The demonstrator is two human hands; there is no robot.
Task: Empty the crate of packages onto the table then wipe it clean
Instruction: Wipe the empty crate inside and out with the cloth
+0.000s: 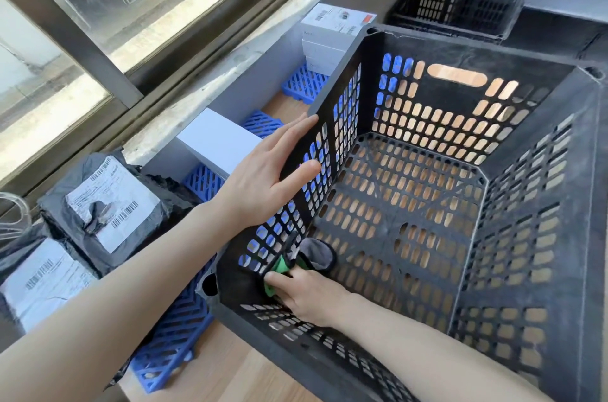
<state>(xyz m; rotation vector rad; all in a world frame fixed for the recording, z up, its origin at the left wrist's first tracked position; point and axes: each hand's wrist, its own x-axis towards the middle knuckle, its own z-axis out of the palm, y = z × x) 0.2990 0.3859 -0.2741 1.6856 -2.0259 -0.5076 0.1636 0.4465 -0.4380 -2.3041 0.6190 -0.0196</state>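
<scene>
The black perforated plastic crate [460, 49] stands upright on the pale wooden table [263, 378] in front of you, open top facing up and nothing but the cloth inside. Its long side walls run away from you, and the far end wall carries an oval handle slot [457, 75].

Your left hand [263, 177] lies flat over the rim of the crate's left wall, fingers straight and thumb spread against the lattice. Your right hand [309, 296] is down in the near left corner, fingers curled around a bunched green and grey cloth [279, 266] pressed to the inside of that wall.

Left of the crate, black plastic mailers with white labels [108, 204] and a plain white box [220, 141] rest on blue plastic grids [171, 345].
</scene>
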